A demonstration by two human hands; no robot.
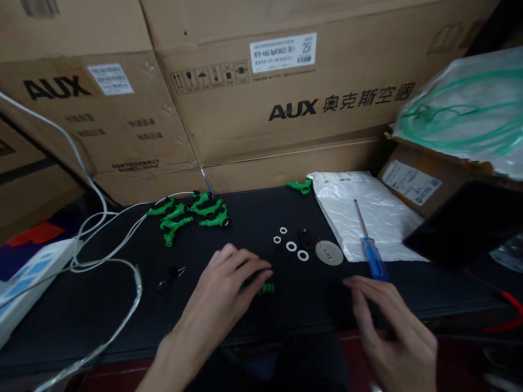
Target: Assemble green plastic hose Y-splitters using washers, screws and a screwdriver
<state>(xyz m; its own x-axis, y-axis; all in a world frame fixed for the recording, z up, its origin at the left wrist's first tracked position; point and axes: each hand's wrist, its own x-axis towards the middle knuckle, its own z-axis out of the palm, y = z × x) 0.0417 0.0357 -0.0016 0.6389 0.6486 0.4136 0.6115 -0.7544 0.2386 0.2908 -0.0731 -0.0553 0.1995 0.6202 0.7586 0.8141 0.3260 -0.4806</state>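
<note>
My left hand (235,277) is closed with curled fingers over a green threaded plastic fitting (267,288); most of the fitting is hidden behind the thumb and fingers. My right hand (390,324) is to the right, thumb and fingertips pinched together beside the screwdriver's blue handle (375,260). Whatever those fingertips may hold is lost against the dark tabletop. Ahead of the hands lie several white washers (291,246), some small black rings (305,239) and a round pale disc (329,252).
Several green branched fittings (175,222) lie at the back left, and another green fitting (300,186) near the carton (229,130). A white plastic mailer (347,201) lies under the screwdriver. White cables (122,261) and a power strip (32,288) occupy the left side.
</note>
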